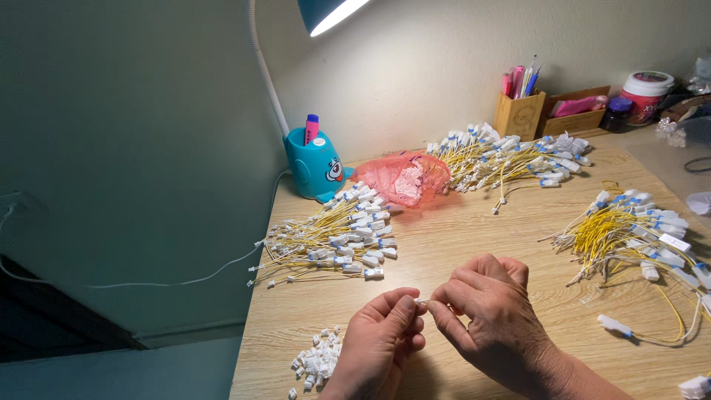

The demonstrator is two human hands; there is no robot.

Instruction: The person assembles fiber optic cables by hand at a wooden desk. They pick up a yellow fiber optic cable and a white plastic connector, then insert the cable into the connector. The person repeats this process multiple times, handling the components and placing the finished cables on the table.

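Left hand point(379, 342) and right hand point(489, 311) pinch one small white plastic connector piece point(422, 302) between fingertips above the wooden desk point(474, 230); neat bundle of yellow wires with white plugs point(329, 237) looks finished, loose heap of yellow wires point(629, 233) and small white caps point(318, 359) apparently pending.

- Table point(474, 230): pale wood grain, matt.
- Yellow wires point(318, 230): smooth plastic sheath, white plastic connectors.
- Red bag point(404, 178): thin, crinkly net-like plastic.
- Blue pen holder point(315, 163): glossy plastic.
- Pencil box point(518, 117): plain wood.
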